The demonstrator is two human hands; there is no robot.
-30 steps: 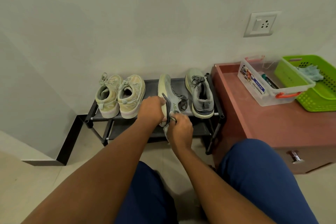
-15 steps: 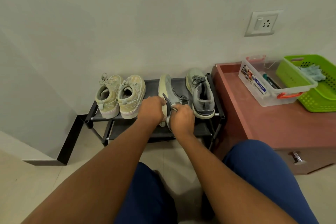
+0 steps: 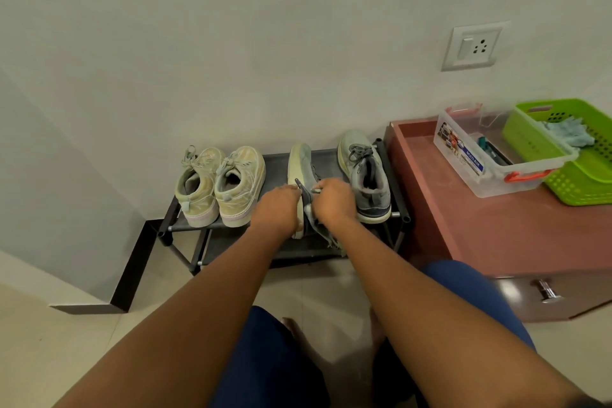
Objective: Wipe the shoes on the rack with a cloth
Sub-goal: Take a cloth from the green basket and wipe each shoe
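Note:
A low black shoe rack (image 3: 281,159) stands against the wall. On it a pair of pale yellow sneakers (image 3: 222,185) sits at the left and a grey sneaker (image 3: 366,172) stands upright at the right. Between them a second grey sneaker (image 3: 299,162) is tipped on its side, sole facing left. My left hand (image 3: 276,209) grips its heel and sole. My right hand (image 3: 334,204) presses a grey cloth (image 3: 326,235) against its upper; the cloth's end hangs below my wrist.
A reddish-brown cabinet (image 3: 480,228) stands right of the rack, carrying a clear plastic box (image 3: 490,156) and a green basket (image 3: 576,149) with a pale cloth inside. A wall socket (image 3: 473,46) is above. Black skirting (image 3: 129,272) runs at the left. My knees are close below.
My right hand with the cloth has moved up along the tipped sneaker, away from its heel end. My left hand has kept its hold on the shoe.

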